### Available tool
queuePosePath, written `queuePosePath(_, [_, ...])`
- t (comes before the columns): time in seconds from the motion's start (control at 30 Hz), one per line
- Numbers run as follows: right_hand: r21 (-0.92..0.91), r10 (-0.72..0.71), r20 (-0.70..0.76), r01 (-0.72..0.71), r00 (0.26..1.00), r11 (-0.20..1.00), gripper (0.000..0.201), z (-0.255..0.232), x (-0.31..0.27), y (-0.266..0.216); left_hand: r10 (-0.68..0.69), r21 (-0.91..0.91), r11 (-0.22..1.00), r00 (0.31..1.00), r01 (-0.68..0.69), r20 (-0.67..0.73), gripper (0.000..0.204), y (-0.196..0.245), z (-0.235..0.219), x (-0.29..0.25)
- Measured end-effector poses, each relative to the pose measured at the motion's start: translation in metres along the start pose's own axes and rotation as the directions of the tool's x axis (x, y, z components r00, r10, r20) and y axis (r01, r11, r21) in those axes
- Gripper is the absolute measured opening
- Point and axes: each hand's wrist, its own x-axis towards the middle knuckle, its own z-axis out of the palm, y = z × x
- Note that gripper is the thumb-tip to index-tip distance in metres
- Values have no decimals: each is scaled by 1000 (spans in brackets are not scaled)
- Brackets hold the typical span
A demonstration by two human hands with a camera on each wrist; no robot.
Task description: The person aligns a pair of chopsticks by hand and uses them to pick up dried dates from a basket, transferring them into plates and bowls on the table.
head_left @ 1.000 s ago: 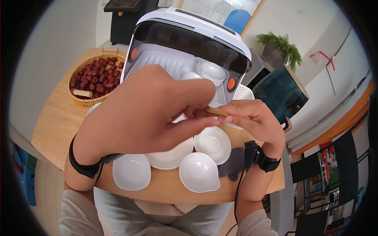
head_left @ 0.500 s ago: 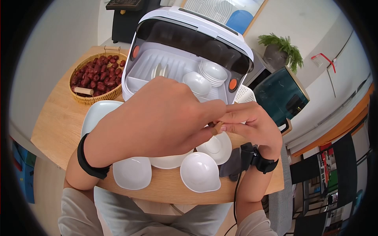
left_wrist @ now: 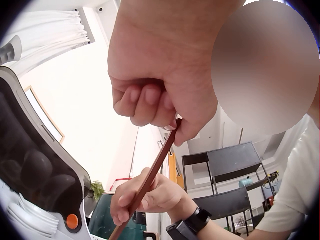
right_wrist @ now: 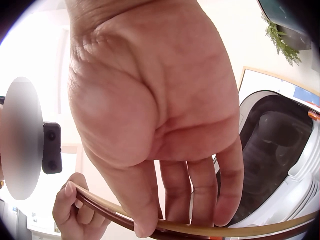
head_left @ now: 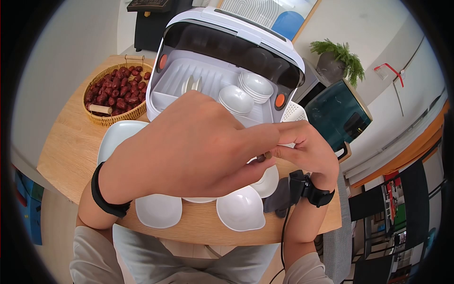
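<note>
Two slim wooden sticks, one pale and one dark, span both hands in the right wrist view. The left hand pinches one end between thumb and curled fingers. The right hand grips them farther along with its thumb and fingers, close to the left fingertips in the head view. There, the left hand hides most of the sticks; just a small end shows. In the left wrist view a dark reddish stick slants down from the left hand to the right hand.
White bowls stand on the wooden table, below the hands. Behind is a white cabinet with its lid up, holding bowls and plates. A basket of red dates is at left, a grey cloth at right.
The left hand has moved slightly right and down, closer to the right hand. Less of the sticks shows between them, and more bowls and plates inside the cabinet are visible.
</note>
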Motion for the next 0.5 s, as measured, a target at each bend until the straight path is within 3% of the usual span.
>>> queuePosePath(0.5, [-50,-2,0,2,1000,999,23,-1,1,-3,47,-3,999,999,-47,-14,27,0,0,1])
